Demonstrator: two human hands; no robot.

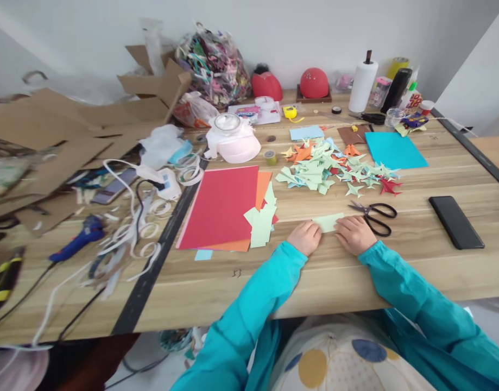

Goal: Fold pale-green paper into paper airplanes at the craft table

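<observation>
A green paper strip is being gripped by the left hand and right hand, near scissors.

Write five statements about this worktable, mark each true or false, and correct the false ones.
1. The left hand and right hand both touch a pale green paper strip. True.
2. The left hand holds the scissors. False: the scissors lie on the table.
3. A large red sheet lies left of the left hand. True.
4. All the folded paper pieces are red. False: most of the folded paper pieces are pale green.
5. A black phone lies right of the scissors. True.
</observation>
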